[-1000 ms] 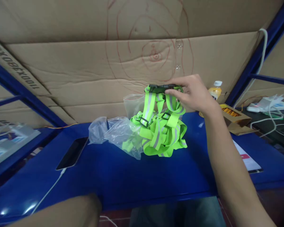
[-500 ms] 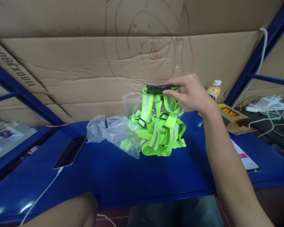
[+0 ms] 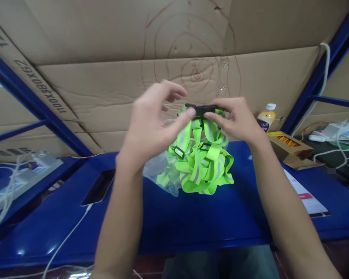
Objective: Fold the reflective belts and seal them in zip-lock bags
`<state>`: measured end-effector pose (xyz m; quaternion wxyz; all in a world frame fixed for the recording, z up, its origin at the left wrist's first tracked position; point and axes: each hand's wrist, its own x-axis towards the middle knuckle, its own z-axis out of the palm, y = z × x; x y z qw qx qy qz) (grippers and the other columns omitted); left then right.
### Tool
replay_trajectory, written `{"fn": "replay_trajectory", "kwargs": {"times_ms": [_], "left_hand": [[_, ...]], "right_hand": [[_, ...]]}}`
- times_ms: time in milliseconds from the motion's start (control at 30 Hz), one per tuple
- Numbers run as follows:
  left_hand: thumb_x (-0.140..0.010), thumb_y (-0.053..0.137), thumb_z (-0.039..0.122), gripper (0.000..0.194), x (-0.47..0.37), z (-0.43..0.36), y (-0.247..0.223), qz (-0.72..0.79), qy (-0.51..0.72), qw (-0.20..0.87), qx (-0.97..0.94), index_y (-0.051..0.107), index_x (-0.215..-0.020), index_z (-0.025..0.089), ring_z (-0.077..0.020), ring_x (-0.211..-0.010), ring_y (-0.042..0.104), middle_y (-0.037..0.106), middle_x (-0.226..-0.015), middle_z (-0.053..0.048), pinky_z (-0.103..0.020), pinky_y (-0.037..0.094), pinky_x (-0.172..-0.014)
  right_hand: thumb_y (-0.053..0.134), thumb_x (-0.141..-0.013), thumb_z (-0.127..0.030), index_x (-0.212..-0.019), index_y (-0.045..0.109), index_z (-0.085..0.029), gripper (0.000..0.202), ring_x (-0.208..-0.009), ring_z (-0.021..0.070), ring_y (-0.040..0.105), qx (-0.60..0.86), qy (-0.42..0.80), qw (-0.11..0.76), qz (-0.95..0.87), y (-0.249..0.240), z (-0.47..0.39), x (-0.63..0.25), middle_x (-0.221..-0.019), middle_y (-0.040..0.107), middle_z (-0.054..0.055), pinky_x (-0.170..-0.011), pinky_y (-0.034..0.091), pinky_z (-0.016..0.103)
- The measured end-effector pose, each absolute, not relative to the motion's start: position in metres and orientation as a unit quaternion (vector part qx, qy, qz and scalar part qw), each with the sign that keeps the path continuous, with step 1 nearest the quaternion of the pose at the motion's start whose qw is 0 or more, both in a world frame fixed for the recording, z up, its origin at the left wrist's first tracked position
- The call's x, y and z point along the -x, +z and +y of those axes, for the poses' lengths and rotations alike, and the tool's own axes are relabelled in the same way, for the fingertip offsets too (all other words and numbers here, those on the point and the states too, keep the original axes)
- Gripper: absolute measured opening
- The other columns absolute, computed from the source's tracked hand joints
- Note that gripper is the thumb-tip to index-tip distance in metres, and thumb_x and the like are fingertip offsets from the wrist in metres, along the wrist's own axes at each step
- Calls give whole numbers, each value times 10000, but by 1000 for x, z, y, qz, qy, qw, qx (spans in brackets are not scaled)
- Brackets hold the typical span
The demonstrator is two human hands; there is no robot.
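Pinching a flat black plastic buckle (image 3: 200, 110) with the bare right hand (image 3: 238, 118), apparently for suspending the bunched neon-green, grey-striped webbing harness (image 3: 212, 153) over the glossy blue tabletop (image 3: 203, 221). Holding the bare left hand (image 3: 151, 124) loosely open above the tabletop, overlapping the buckle's left end with its thumb, perhaps for steadying; not clearly showing contact.

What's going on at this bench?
A person's right hand pinches a black buckle on a bundle of yellow-green reflective straps. The left hand is open, its thumb at the buckle's other end; whether it touches is unclear. A clear plastic bag lies beside the straps on the blue table.
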<state>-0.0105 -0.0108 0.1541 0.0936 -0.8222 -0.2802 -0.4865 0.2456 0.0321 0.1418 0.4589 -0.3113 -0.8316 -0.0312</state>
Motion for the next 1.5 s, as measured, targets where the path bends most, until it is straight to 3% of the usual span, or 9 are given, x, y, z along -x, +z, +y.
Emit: {"fn": "replay_trajectory", "kwargs": {"times_ms": [67,300,700,1133,1233,1367,1500], "left_hand": [[-942,806,492,478,-2,4,146,-282,-459,110,835,671,-1313,223,-286,-1133,683,733,-1268,-111,-444,550,-999],[-1002,702,372,297,-22,20,132,-292,-458,127,830,681,-1257,222,-285,-1163,669,719,-1230,-103,-408,534,-1030],[-912,679,206,188,-23,21,125,-303,-424,141,842,673,-1100,199,-269,-1026,692,737,-1104,-83,-367,527,-891],[-914,702,247,130,-16,28,124,-291,-404,123,859,629,-1010,201,-246,-945,706,753,-1025,-71,-342,520,-833],[-874,769,274,174,-5,30,127,-296,-419,136,848,640,-967,203,-237,-885,697,750,-956,-53,-344,517,-810],[-844,840,302,252,8,41,129,-306,-527,99,787,697,-1027,204,-234,-920,708,756,-1002,-48,-353,532,-858],[-869,865,515,388,15,72,120,-284,-628,-11,725,727,-1065,209,-237,-943,715,726,-1005,-56,-346,545,-819]], "right_hand": [[711,-994,-458,-981,785,-200,269,-802,225,673,304,-11,486,-819,142,33,-245,-897,788,53,-764,495,355],[695,-1004,-550,-1045,784,-207,357,-933,253,720,274,38,481,-832,139,40,-243,-1013,813,79,-853,558,379],[699,-987,-386,-1051,802,-185,234,-899,250,713,289,38,445,-847,141,37,-244,-975,809,75,-872,548,394],[692,-975,-292,-1031,793,-180,160,-807,194,642,288,53,403,-867,139,45,-249,-937,798,43,-765,464,343],[733,-987,-387,-989,775,-202,190,-802,202,680,268,106,457,-841,138,49,-262,-906,782,47,-742,523,351],[805,-943,-575,-984,742,-242,340,-751,195,725,266,163,578,-754,135,59,-274,-891,758,36,-695,620,356],[849,-937,-496,-952,711,-233,298,-734,170,745,216,100,704,-669,137,70,-271,-867,758,27,-702,641,338]]}}
